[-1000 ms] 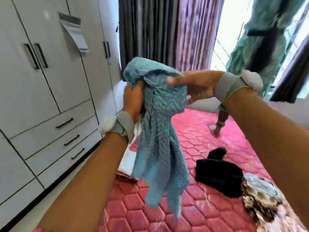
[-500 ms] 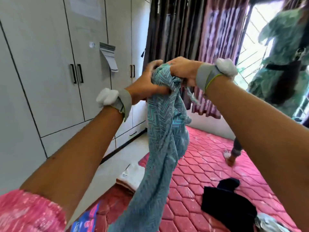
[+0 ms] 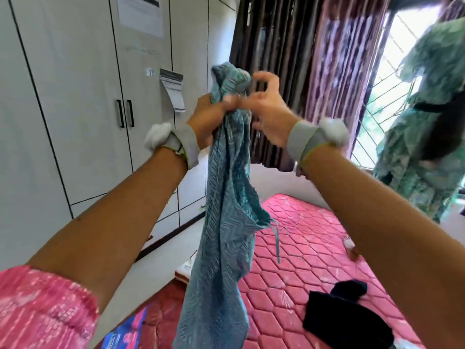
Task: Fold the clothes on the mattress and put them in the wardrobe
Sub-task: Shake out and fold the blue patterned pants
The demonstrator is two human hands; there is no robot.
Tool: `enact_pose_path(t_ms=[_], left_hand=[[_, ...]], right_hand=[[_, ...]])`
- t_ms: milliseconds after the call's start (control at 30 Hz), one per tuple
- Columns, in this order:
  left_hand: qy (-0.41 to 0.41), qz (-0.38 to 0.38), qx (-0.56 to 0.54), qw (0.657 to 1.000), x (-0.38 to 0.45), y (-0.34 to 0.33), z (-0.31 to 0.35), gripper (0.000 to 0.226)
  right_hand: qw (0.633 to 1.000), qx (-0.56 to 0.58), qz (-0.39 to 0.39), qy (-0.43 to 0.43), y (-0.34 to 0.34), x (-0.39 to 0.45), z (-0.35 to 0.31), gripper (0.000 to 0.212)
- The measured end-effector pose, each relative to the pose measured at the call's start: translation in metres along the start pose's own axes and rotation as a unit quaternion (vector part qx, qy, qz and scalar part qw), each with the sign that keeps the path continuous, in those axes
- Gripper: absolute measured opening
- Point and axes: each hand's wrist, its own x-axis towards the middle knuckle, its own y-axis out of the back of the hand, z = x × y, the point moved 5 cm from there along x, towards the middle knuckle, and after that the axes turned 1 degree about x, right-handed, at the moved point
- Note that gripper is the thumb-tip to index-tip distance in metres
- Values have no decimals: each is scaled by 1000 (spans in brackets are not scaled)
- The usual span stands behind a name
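A blue-teal zigzag-patterned garment [image 3: 226, 222] hangs bunched in the air above the pink quilted mattress [image 3: 302, 235]. My left hand [image 3: 208, 119] grips its top in a fist at chest height. My right hand [image 3: 269, 112] is right beside it, fingers curled, pinching the cloth near the top edge. A thin tie dangles from the garment's right side. A black garment [image 3: 347, 316] lies crumpled on the mattress at lower right. The white wardrobe [image 3: 88, 96] stands on the left with its doors closed.
Dark and purple curtains [image 3: 289, 46] hang behind my hands. Another person in green patterned clothing [image 3: 427, 122] stands by the bright window at right. A white folded item [image 3: 186, 268] and a blue packet [image 3: 125, 333] lie at the mattress's left edge.
Both hands lifted the garment higher and drew close together at its top. My view tilted up, showing more of the wardrobe doors and less of the mattress.
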Motion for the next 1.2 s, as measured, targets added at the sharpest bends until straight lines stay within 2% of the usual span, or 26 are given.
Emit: enact_pose_path(t_ms=[33, 67, 133, 200, 267, 367, 433, 500, 567, 633, 667, 700, 800, 833, 933, 967, 1033, 1100, 1133, 1200], left_hand=[[2, 2, -23, 1000, 4, -1, 4, 7], [2, 7, -31, 999, 8, 0, 8, 3], [3, 39, -14, 999, 18, 2, 17, 8], [-11, 56, -4, 998, 27, 10, 27, 13], [-54, 57, 38, 996, 36, 32, 35, 22], [-105, 32, 169, 980, 37, 75, 27, 48], [-106, -18, 234, 966, 33, 98, 14, 65], [-106, -91, 289, 947, 25, 106, 5, 74], [-66, -139, 316, 936, 15, 105, -3, 72], [-14, -160, 337, 928, 6, 102, -7, 81], [0, -163, 346, 924, 3, 102, -8, 84], [6, -169, 347, 923, 1, 100, -8, 80], [-5, -181, 353, 918, -7, 91, -15, 29], [-16, -167, 371, 913, -8, 92, -19, 21], [-55, -136, 456, 878, -10, 103, -34, 40], [-79, -132, 485, 861, -10, 105, -38, 43], [-139, -134, 546, 815, -14, 101, -46, 36], [-180, -172, 588, 770, -19, 92, -55, 32], [-186, -205, 605, 746, -22, 87, -62, 36], [-169, -251, 627, 718, -25, 87, -75, 47]], right_hand=[[992, -126, -10, 26, -1, -9, 15, 87], [968, -246, -35, 26, -5, -18, 33, 94], [924, -372, -94, 0, -6, -36, 72, 93], [907, -405, -117, -6, 6, -45, 93, 74], [897, -427, -112, 6, 32, -35, 95, 44], [922, -379, -71, 15, 85, -11, 70, 21], [934, -353, -39, 40, 111, -3, 40, 20], [925, -372, -23, 77, 128, 6, 15, 20], [893, -437, -22, 105, 136, 15, 0, 19], [860, -495, -23, 119, 139, 21, -7, 35], [856, -504, -21, 116, 140, 23, -8, 44], [855, -505, -22, 112, 141, 22, -7, 52], [844, -522, -57, 106, 139, 18, 7, 64], [846, -521, -66, 98, 138, 15, 12, 64], [871, -479, -85, 67, 137, 3, 20, 47], [867, -484, -108, 53, 135, 0, 23, 41], [835, -525, -162, 20, 131, -5, 31, 41], [807, -557, -195, -2, 128, -6, 40, 41], [808, -554, -203, -3, 128, -6, 42, 40], [835, -513, -197, 10, 129, -4, 43, 42]])
